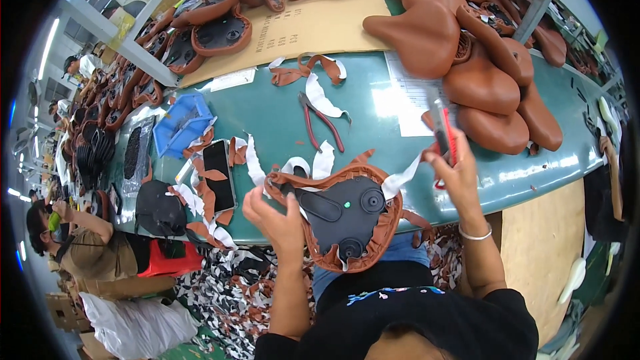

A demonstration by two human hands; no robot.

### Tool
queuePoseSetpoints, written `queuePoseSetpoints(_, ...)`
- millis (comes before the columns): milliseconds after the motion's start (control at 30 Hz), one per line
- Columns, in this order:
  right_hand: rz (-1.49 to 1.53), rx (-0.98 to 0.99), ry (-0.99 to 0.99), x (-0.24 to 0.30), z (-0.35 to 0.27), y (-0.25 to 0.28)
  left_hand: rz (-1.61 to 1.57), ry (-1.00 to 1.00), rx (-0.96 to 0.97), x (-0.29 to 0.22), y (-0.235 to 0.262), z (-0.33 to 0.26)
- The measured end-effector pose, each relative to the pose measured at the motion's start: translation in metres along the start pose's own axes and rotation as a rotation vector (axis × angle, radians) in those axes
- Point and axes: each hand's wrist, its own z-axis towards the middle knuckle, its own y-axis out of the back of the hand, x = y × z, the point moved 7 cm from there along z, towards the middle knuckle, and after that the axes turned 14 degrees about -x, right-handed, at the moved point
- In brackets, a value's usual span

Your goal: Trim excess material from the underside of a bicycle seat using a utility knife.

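Note:
A bicycle saddle (333, 223) lies underside up at the table's near edge, against my body. Its black base shows, ringed by gathered brown cover material. Beside its left end is my left hand (275, 217), fingers apart and thumb at the saddle's rim. My right hand (453, 173), raised to the right of the saddle, is closed round a red and grey utility knife (445, 137), slightly blurred. A white-backed trimmed strip (403, 177) stretches from the saddle's right side toward that hand; whether the fingers touch it I cannot tell.
Red-handled pliers (320, 123) lie beyond the saddle. A phone (219, 173), offcuts and a blue bin (183, 125) are to the left. Brown saddles (480, 87) pile up at the right, more on cardboard (320, 27) behind. Scraps cover the floor (227, 293); a co-worker (93, 247) sits left.

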Motion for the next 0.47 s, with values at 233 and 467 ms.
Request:
queuePoseSetpoints(233, 0.013, 0.311, 0.307, 0.052, -0.049, -0.032, -0.548, -0.48, 0.881, -0.121, -0.08, -0.028)
queuePoseSetpoints(467, -0.7, 0.515, 0.715, 0.028, -0.058, -0.015, -0.519, -0.119, 1.021, -0.112, -0.082, -0.024)
